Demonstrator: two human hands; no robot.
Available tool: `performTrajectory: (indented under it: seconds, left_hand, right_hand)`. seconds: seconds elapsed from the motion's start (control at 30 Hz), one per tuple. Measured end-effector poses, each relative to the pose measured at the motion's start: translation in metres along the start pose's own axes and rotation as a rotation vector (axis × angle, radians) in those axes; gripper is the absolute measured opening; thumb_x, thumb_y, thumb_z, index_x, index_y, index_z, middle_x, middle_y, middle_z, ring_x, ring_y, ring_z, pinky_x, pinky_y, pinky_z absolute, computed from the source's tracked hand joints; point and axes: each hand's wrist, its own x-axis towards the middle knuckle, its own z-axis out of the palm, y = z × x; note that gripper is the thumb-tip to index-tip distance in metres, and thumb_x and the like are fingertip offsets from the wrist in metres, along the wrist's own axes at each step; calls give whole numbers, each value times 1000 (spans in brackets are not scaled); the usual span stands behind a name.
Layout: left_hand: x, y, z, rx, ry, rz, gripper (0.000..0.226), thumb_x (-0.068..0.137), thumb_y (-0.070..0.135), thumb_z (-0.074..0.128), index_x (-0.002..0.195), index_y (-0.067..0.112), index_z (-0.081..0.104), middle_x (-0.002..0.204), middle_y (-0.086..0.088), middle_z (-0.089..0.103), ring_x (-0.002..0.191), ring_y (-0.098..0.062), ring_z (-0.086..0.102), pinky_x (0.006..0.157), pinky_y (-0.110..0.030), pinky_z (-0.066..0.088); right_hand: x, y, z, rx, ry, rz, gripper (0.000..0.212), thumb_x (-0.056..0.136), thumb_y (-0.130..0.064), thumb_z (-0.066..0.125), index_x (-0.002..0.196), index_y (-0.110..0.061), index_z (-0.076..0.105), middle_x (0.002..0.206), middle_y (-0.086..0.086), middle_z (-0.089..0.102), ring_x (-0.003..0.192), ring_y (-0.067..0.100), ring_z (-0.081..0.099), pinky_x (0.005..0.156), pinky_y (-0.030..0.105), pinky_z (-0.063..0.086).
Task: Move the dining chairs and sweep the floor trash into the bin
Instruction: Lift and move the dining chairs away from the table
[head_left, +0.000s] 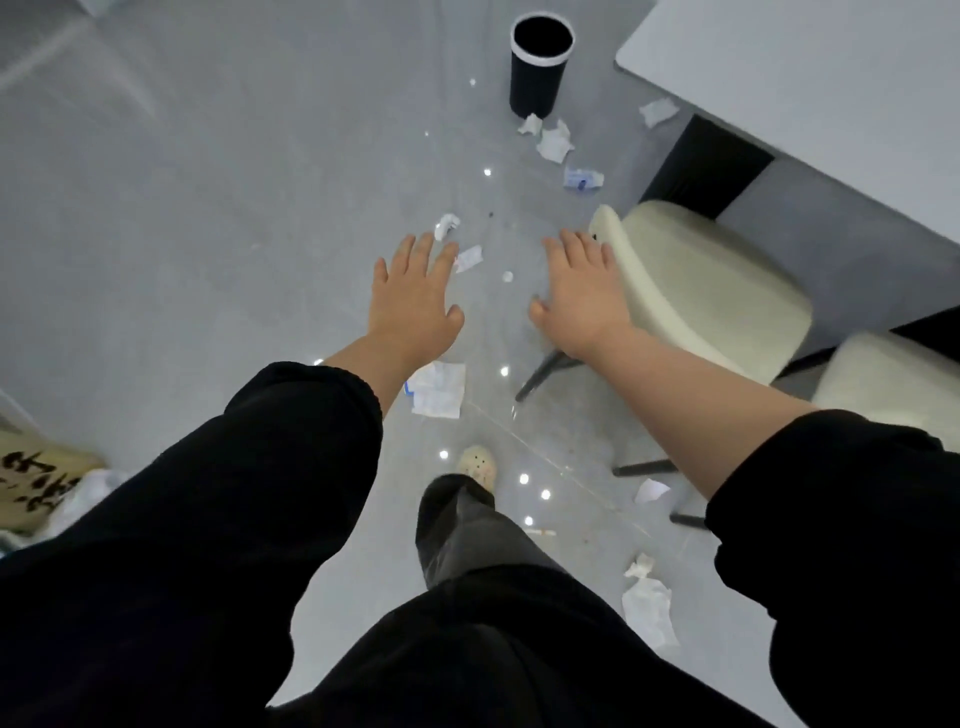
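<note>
The second chair (893, 374) and the table (810, 83) are cut off by the right edge, the lettered bag (36, 483) by the left edge.

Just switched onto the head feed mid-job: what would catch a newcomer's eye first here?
Two open hands, the left hand and right hand, spread out mid-frame above the grey floor. Crumpled paper scraps litter that floor, several clustered by the black bin at top centre. A cream chair stands at the white table on the right, close beside the right hand.
</note>
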Motion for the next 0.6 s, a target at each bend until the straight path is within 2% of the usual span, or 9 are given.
performTrajectory:
  seconds: [0.2,0.3,0.6]
  left_hand:
    - [148,-49,-44,8,-26,7,71,92,36,45,153,21,9,160,-8,6,148,-27,1,119,-49,10]
    - [211,-62,-61,18,-44,13,71,94,39,42,153,23,6,160,-7,4,148,-27,-1,118,-50,8]
    - [457,-113,-96,56,-64,175,71,95,40,38,153,24,1,161,-7,-2,148,-28,-4,117,-53,4]
  right_hand:
    - [158,-6,-22,29,-37,40,66,91,-34,49,147,-7,28,153,14,26,143,30,20,117,44,11]
    - [217,-2,-32,20,-51,57,64,89,-34,50,144,-7,31,150,14,30,140,30,25,116,44,17]
    - [441,5,-53,67,-68,271,64,91,-32,49,146,-8,27,151,15,27,139,31,25,117,42,20]
